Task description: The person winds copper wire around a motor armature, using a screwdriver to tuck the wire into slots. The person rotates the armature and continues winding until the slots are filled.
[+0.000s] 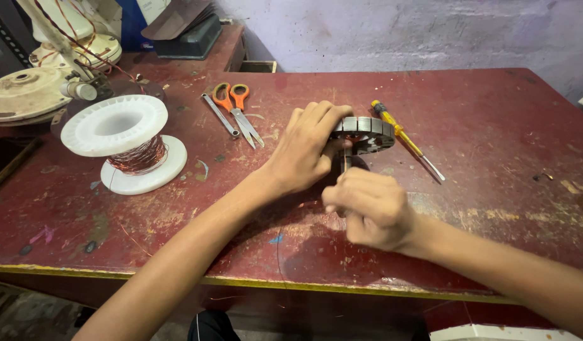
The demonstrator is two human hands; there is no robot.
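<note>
The round metal ring [366,131] with slots sits on the red counter [481,126], a little past the middle. The left hand [304,150] wraps over its near edge, grip closed on it. The right hand [370,208] is curled shut just below; I cannot tell what it pinches. To do this well, hold the ring steady. A yellow screwdriver [405,139] lies just beside, scissors [238,110] and a wire spool [124,142] farther left.

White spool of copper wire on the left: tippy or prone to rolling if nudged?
The spool stands upright on a wide flange, so it probably slides rather than tips. Little copper winding shows on the core, so likely light. Knocked onto its side, the round flanges would probably roll.
</note>
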